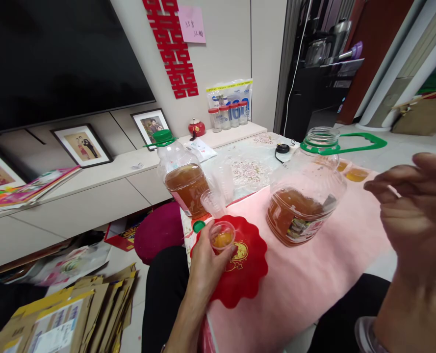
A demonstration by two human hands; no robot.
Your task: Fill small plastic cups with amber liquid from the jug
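Observation:
My left hand (pixel 206 264) is closed around a small clear plastic cup (pixel 222 237) holding a little amber liquid, just above a red scalloped plate (pixel 247 274). My right hand (pixel 412 206) is raised at the right, fingers loosely apart, holding nothing. Between the hands stands a wide open jug (pixel 303 196) of amber liquid with a green neck ring. A second jug (pixel 183 179) with a green cap stands behind the cup, and an empty clear cup (pixel 212 202) leans beside it.
A pink cloth (pixel 313 284) covers the low table. Two filled cups (pixel 355 174) sit at the far right of it. A green lid (pixel 199 226) lies by the plate. A TV cabinet (pixel 92 196) with framed photos runs on the left; cardboard (pixel 74 314) lies on the floor.

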